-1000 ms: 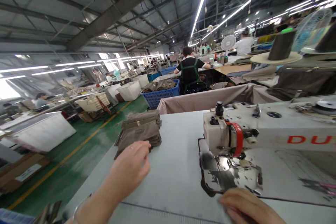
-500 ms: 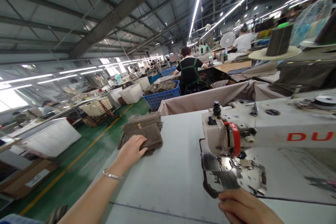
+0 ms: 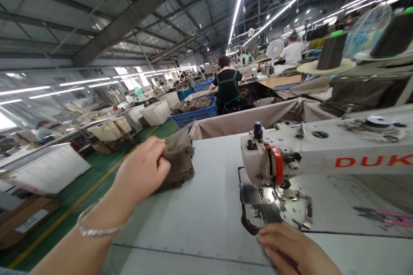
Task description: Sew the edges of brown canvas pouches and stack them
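A stack of brown fabric pieces lies near the left edge of the grey sewing table. My left hand is closed on the top piece and lifts its near edge. A silver bracelet sits on that wrist. My right hand rests low on the table with fingers curled, just in front of the metal needle plate of the white sewing machine. Nothing shows in that hand.
Thread cones on stands and a fan sit behind the machine. A beige cloth barrier lines the table's far edge. A person in black sits beyond by a blue basket. The green floor with bins lies left.
My left hand reached out to the brown stack, landed on it, and now grips and lifts the top piece. My right hand stayed by the needle plate.
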Demonstrator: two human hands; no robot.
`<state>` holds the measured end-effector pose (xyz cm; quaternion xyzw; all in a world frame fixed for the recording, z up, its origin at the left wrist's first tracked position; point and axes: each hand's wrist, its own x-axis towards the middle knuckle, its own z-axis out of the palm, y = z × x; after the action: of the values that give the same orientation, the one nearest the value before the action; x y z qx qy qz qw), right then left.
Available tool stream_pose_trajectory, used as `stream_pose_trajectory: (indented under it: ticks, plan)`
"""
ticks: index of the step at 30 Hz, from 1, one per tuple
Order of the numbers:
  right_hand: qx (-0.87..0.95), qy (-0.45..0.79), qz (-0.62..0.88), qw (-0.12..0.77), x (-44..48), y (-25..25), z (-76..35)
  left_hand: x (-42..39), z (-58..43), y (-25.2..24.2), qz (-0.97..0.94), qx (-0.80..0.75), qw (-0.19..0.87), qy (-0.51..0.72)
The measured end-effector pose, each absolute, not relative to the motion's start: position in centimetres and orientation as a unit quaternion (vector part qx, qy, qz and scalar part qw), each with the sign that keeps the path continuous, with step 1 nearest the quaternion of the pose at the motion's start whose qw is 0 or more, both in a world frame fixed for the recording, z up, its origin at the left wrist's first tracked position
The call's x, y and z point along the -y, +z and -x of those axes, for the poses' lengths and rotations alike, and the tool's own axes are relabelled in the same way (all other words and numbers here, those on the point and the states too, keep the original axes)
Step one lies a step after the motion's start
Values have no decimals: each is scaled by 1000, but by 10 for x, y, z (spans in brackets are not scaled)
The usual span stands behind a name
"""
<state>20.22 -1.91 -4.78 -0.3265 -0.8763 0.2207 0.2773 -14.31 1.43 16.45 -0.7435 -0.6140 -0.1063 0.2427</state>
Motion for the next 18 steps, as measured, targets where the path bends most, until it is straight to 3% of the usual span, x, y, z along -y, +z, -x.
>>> stream_pose_trajectory:
  ticks: [2, 4, 10, 15, 18]
  plan:
    - [847, 248, 367, 293, 21, -46, -202, 16, 111, 145, 789, 610, 78, -19]
    - [823, 260, 408, 299, 23, -45, -200, 34, 86, 108, 805, 593, -20, -1]
    - [840, 210, 429, 256, 30, -45, -188, 17, 50, 8, 820, 560, -86, -87]
    - [807, 240, 469, 266, 32, -45, -186, 6, 25, 0, 818, 551, -107, -126]
    - [789, 253, 488, 273, 32, -44, -185, 9, 16, 6, 787, 560, -194, -172]
